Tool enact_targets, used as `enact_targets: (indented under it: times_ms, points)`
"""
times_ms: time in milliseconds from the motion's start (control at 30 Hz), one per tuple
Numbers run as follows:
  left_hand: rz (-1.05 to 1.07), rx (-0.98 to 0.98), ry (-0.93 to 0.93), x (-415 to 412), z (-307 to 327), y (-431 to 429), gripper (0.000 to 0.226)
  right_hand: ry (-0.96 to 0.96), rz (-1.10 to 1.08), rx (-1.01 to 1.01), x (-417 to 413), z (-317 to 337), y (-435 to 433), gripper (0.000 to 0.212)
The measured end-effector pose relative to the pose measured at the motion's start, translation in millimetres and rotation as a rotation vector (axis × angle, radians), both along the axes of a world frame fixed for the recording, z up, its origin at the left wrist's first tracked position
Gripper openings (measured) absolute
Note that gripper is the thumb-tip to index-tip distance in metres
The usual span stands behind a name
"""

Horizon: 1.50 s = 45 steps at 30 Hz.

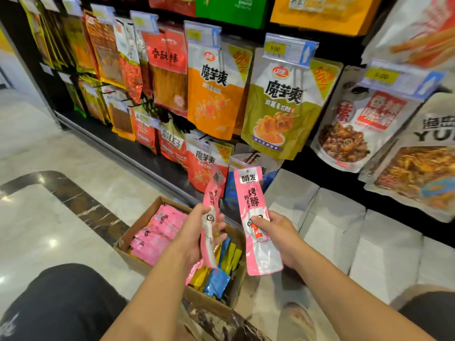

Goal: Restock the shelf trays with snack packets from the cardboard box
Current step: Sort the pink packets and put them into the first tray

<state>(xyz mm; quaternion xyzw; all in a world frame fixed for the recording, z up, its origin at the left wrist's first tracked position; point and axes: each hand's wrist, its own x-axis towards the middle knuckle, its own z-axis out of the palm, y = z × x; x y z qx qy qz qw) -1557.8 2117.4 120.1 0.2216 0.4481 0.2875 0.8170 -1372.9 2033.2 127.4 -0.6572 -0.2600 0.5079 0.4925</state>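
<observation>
Beside the cardboard box (140, 260) on the floor, each grip grasps stock: the left hand (197, 232) wraps a pink packet (209, 242) edge-on, the right hand (278, 235) pinches a second packet (251, 200) upright, label outward, seemingly separated for placing on the shelf (105, 137) ahead.

shop | hanging snack bags (278, 104) — price tags (288, 49) on pegs
</observation>
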Motion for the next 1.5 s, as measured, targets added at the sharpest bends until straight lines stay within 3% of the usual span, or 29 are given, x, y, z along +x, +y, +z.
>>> enact_targets:
  times_ms: [233,400,733,867,1233,1500]
  points:
    - [-0.187,0.048,0.076,54.6,-29.3,-9.2,0.018,0.047,-0.174,-0.029,42.0,-10.7,-39.2,0.022]
    - [-0.298,0.243,0.178,82.7,-44.5,-12.2,0.021,0.062,-0.284,-0.028,80.6,-31.8,-54.8,0.026]
    - [-0.28,0.348,0.311,175.0,-81.9,15.5,0.01,0.271,-0.539,0.02,163.4,-90.2,-65.8,0.026]
    - [-0.268,0.368,0.346,224.1,-98.9,26.8,0.018,0.284,-0.641,0.013,186.1,-104.5,-74.3,0.025]
    - [-0.327,0.527,0.63,300.0,-177.8,55.3,0.006,0.255,-0.654,0.04,210.9,-105.1,-64.2,0.022]
    - [-0.36,0.505,0.621,311.2,-216.3,58.1,0.008,0.291,-0.624,0.063,210.8,-115.3,-50.1,0.024]
